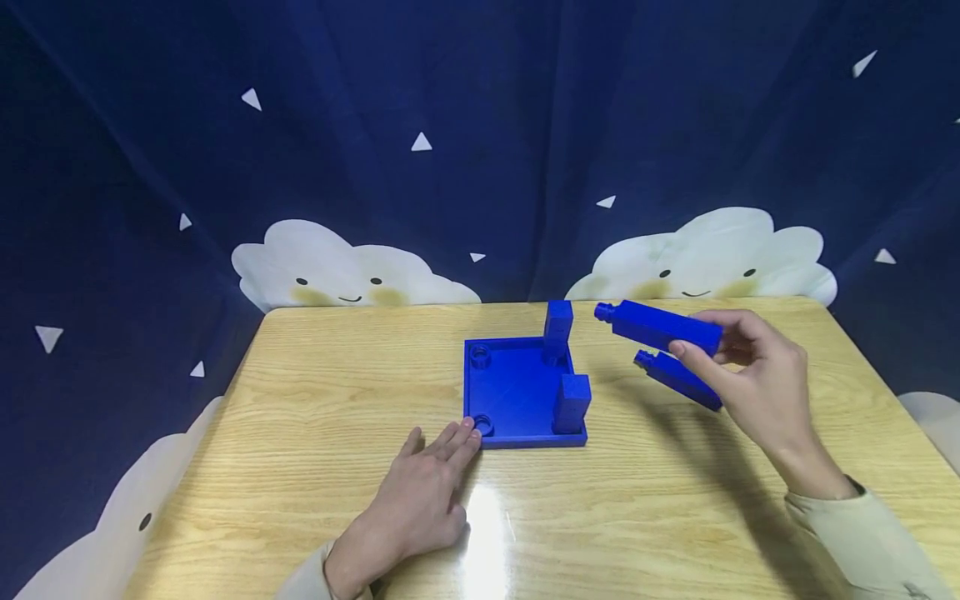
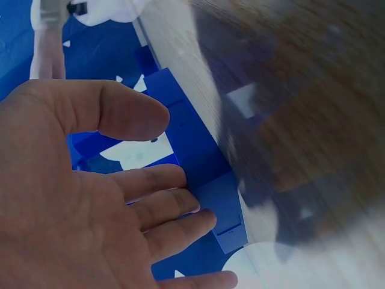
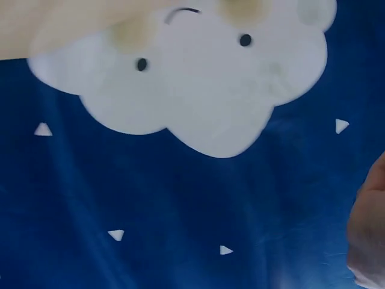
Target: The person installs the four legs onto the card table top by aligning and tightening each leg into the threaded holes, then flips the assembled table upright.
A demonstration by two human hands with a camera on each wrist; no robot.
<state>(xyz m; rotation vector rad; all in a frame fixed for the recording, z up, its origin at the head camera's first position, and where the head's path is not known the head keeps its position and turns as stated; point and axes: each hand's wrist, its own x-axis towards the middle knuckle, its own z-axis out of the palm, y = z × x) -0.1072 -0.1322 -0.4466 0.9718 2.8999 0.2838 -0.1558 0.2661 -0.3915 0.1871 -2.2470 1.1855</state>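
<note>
A square blue tabletop piece with a raised rim (image 1: 513, 396) lies on the table. Two blue legs stand upright at its right corners, the far leg (image 1: 557, 327) and the near leg (image 1: 573, 404). Its left corners show round sockets, one far (image 1: 480, 357) and one near. My left hand (image 1: 422, 500) touches the near left corner with extended fingertips; the left wrist view shows those fingers against the blue side wall (image 2: 198, 144). Raised right of the piece, my right hand (image 1: 772, 392) pinches a blue leg (image 1: 660, 326), its threaded end pointing left. Only part of that hand (image 3: 368, 229) enters the right wrist view.
Another blue leg with a threaded end (image 1: 678, 381) is below the held one, at the right. The wooden table (image 1: 337, 392) meets a dark blue curtain (image 1: 480, 192) with white clouds and triangles along its back edge.
</note>
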